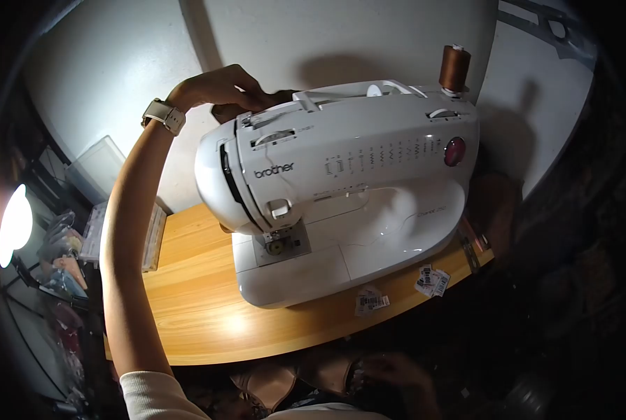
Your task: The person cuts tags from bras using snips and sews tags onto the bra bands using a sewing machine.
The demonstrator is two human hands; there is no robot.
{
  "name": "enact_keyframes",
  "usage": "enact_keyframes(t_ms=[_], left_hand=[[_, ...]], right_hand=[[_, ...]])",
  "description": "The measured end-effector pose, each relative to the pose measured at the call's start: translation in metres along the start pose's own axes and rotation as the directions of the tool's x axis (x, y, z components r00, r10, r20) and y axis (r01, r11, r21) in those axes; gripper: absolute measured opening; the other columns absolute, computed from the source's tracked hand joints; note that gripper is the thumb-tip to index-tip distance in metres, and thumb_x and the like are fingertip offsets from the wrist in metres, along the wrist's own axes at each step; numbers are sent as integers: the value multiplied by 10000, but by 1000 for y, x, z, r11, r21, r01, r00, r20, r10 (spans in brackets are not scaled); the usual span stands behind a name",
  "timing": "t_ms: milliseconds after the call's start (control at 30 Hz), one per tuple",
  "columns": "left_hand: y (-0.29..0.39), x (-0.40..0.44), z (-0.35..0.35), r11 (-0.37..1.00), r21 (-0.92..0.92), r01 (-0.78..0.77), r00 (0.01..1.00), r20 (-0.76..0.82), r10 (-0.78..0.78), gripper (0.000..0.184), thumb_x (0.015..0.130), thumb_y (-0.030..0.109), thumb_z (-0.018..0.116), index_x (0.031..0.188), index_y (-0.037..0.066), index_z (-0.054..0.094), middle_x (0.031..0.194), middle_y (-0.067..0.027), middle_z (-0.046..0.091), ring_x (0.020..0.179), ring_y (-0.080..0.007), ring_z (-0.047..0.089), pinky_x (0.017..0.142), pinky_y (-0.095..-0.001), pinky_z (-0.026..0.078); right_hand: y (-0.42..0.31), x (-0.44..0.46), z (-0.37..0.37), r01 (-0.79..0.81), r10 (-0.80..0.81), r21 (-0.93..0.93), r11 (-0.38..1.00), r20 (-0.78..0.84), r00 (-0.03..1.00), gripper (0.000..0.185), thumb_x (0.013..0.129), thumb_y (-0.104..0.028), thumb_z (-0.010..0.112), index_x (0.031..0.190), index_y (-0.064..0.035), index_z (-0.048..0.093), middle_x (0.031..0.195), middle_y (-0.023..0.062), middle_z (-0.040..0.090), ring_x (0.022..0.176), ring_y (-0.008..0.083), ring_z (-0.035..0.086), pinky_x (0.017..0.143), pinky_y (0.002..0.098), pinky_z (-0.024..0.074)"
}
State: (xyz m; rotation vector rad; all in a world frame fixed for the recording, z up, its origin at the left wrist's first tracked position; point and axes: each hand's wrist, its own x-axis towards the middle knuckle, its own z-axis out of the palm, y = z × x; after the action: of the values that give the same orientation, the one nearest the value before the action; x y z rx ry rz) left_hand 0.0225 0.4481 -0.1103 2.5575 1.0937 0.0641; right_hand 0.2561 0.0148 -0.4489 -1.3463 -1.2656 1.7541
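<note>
A white Brother sewing machine [355,161] stands on the wooden table, with a spool of brown thread [455,68] upright on its top right. My left hand [222,87], with a watch [164,116] on the wrist, reaches over the machine's top left end. Its fingers bend down at the back edge, where the tips are hidden. In my lap lies what looks like a beige bra [327,372] with dark trim. Dim and blurred, my right hand [397,371] is low beside the bra; whether it touches the bra, I cannot tell.
Two small groups of paper labels [372,301] lie along the front edge of the table [194,301]. A bright lamp [15,225] shines at the left, near a clear plastic case [155,241] and bagged items [64,259]. A pale wall [257,35] rises close behind the machine.
</note>
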Motion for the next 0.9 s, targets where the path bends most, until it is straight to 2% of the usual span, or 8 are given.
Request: enact_keyframes(t_ms=[67,167,233,500,700,733,833,900], left_hand=[[-6,17,27,776,-570,-272,927,63,371,563,825,298,666,1291,35,490,1221,-139,572,1056,-249,579,946,-324,462],[-19,6,79,545,-838,21,999,1,-38,559,846,286,639,1284,-15,467,1242,-186,534,1059,-256,577,942,-332,460],[-43,-12,120,582,-813,18,991,-62,-117,517,858,271,623,1265,-15,484,1209,-178,553,1041,-242,582,923,-329,466],[-76,-109,140,789,-611,-69,849,-451,-275,363,905,215,559,1186,-14,550,1077,-144,630,972,-185,603,848,-317,487],[39,-237,179,936,-352,-12,310,-891,-331,218,933,160,530,992,-23,632,827,-33,616,709,-55,507,638,-184,403],[58,-242,209,892,-404,-200,283,-896,-343,126,893,50,563,959,-39,623,806,-34,612,655,-52,485,577,-187,380],[130,-234,279,980,-193,-37,618,-775,-129,134,704,-91,688,800,0,667,650,-51,509,565,-127,489,512,-254,414],[148,-196,317,957,-195,-215,662,-750,-4,115,708,-31,705,793,43,682,678,-60,516,579,-189,509,494,-304,421]], right_hand=[[22,-1,-6,-2,3,83,997,-16,1000,319,879,-150,618,1167,-22,564,988,93,660,859,177,649,719,297,527],[32,4,-7,-122,212,409,904,-184,960,328,888,-172,599,1164,0,556,997,146,657,876,228,654,728,316,523],[60,31,-16,-20,-161,-431,902,-378,912,356,890,-202,579,1159,28,543,1035,214,627,950,325,625,792,372,504],[82,72,6,114,-261,-588,801,-171,950,475,862,-170,558,1315,-83,446,1253,262,477,1133,437,462,955,449,395],[85,92,17,230,-468,-792,566,-79,880,339,843,-167,568,1182,-149,577,1262,193,477,1132,401,465,951,474,387],[57,85,18,176,-431,-847,501,-69,900,277,811,-185,597,1083,-136,618,1211,161,517,1112,353,491,936,453,400],[80,99,15,280,-613,-871,404,-31,789,278,773,-177,614,1043,-109,618,1155,155,557,1072,339,517,911,441,414],[56,91,17,315,-641,-868,383,-4,767,287,763,-163,611,1041,-93,614,1112,162,572,1035,342,533,893,435,419]])
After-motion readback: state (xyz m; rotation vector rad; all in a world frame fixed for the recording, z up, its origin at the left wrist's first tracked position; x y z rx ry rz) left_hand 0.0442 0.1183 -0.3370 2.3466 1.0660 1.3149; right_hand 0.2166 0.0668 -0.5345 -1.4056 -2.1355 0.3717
